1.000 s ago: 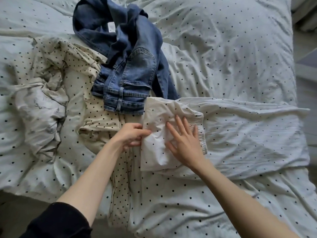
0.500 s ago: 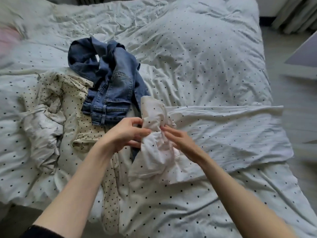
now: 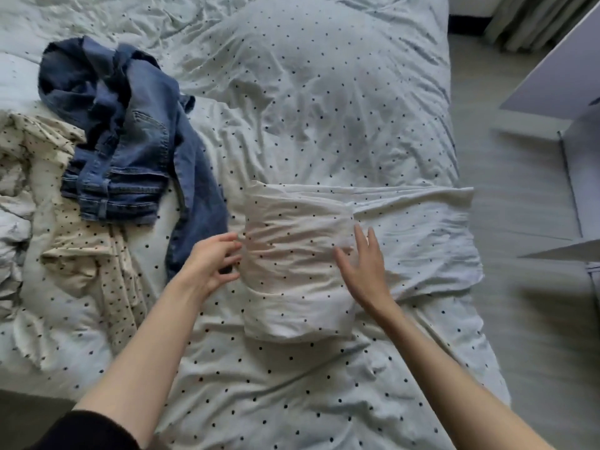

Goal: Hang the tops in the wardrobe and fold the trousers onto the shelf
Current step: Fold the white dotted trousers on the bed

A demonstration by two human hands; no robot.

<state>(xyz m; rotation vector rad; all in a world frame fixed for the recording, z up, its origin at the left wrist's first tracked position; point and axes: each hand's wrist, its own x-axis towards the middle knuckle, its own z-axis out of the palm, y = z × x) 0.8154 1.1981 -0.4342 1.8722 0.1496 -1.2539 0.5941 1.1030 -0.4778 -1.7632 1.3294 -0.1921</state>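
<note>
Crumpled blue denim jeans (image 3: 130, 151) beyond your left hand (image 3: 211, 267), its curled fingers on the folded white dotted trousers (image 3: 295, 271); your right hand (image 3: 367, 271), fingers spread, flat on them.

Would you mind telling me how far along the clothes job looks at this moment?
Done: nothing looks hung or shelved. In hand: the white dotted trousers lie partly folded on the bed, the left hand at their left edge, the right hand flat on the right. Left: the jeans lie crumpled, the cream dotted garment beside and partly under them.
</note>
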